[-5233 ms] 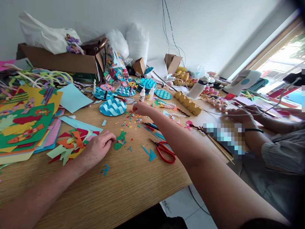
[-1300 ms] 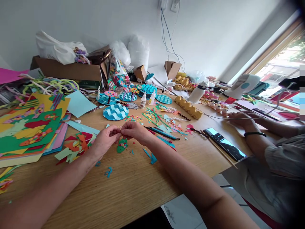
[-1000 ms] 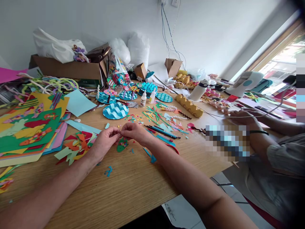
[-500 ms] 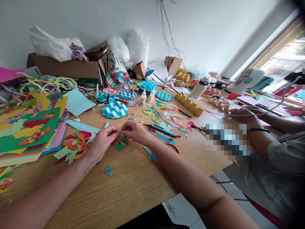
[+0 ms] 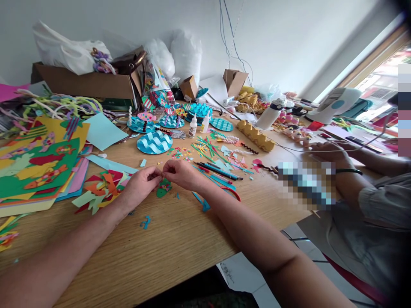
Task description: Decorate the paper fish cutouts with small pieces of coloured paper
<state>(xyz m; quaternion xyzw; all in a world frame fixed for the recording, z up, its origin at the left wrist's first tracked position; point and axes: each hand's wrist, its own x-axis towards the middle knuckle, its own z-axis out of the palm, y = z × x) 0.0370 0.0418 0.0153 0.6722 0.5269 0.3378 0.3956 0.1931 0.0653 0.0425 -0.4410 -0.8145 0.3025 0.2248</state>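
Observation:
My left hand (image 5: 143, 182) and my right hand (image 5: 180, 173) meet fingertip to fingertip over the wooden table, both closed in a pinch. Whatever lies between the fingers is too small and too covered to make out. Just beneath them is a green paper fish (image 5: 164, 189) with small coloured bits on it, its upper end hidden by my fingers. Small blue paper scraps (image 5: 145, 222) lie nearer to me. Left of my left hand is a heap of coloured paper strips (image 5: 107, 188).
Pencils (image 5: 218, 170) and red-handled scissors (image 5: 236, 193) lie by my right forearm. Glue bottles (image 5: 192, 126) stand behind a blue wavy paper disc (image 5: 154, 142). Coloured paper sheets (image 5: 38, 171) are stacked at left. Another person's hands (image 5: 334, 155) rest on the table at right.
A small yellow piece showed at my fingertips before; my fingers now cover it. My hands stay together over the green fish, and the view has shifted slightly.

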